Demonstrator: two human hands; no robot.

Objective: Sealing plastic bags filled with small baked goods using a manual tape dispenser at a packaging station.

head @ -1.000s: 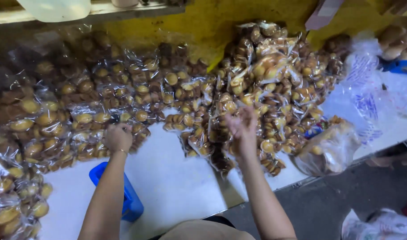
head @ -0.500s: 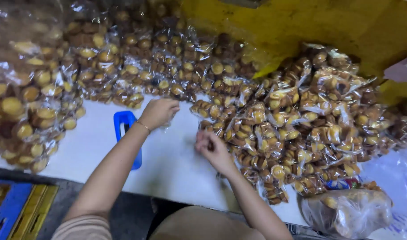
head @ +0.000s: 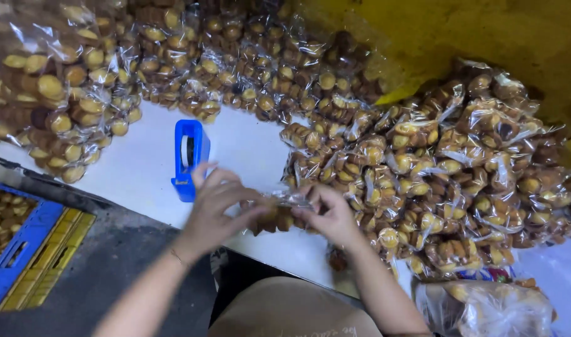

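- Mostly, in the head view, I judge the packing work to be far along: many clear packets of small golden cakes lie already filled in heaps on the white table, on the far side and to the right.
- One packet is in hand now, near the front edge of the table, between my two hands.
- My left hand is closed on the left end of this packet, fingers curled around the plastic.
- My right hand pinches the right end, with the fingers pressed together on the wrap; it seems the opening is being gathered, but I cannot tell whether it is sealed.
- A blue tape dispenser stands on the table just beside the left hand, on its far side, not touched by any hand.
- A second heap of packets fills the far left corner, well apart from the hands.
- Containers: on the near left, below the table, a blue crate holds loose cakes without wrapping, so some work is left, in my judgement.
- On the near right, a big clear bag holds more cakes; how full it is I cannot tell.
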